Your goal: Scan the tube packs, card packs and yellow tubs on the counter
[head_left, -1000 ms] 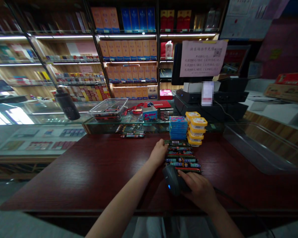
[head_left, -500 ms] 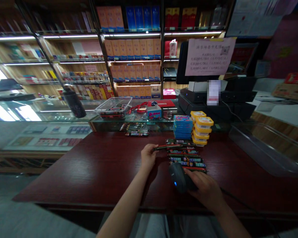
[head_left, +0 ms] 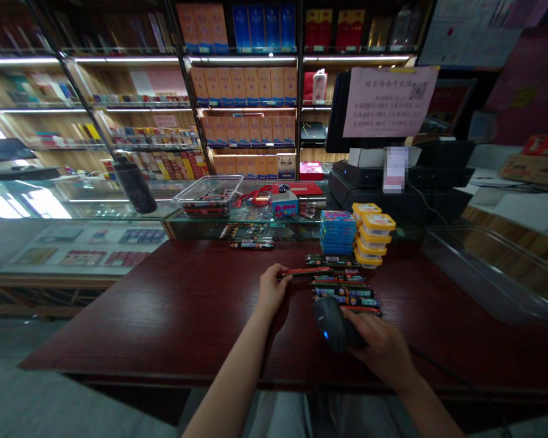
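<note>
My left hand (head_left: 273, 289) is closed on the left end of a slim stick-shaped packet (head_left: 307, 271), dark with a red stripe. That packet's right end reaches over a row of similar stick packets (head_left: 347, 293) laid side by side on the dark red table (head_left: 173, 304). My right hand (head_left: 379, 344) grips a black barcode scanner (head_left: 332, 325) with a blue light, near the lower end of the row; its cable trails right. Behind the row stand a stack of blue boxes (head_left: 337, 234) and stacked yellow-lidded tubs (head_left: 374, 237).
A clear plastic bin (head_left: 493, 286) stands at the right. On the glass counter behind are a clear tray (head_left: 210, 198) of stick packets, a blue box (head_left: 284, 205) and a black bottle (head_left: 134, 187). A monitor with a paper notice (head_left: 388, 103) rises at the back right.
The packet in my left hand shows more of its red stripe and seems slightly turned. The scanner and both hands stay almost in place; the view has shifted a little.
</note>
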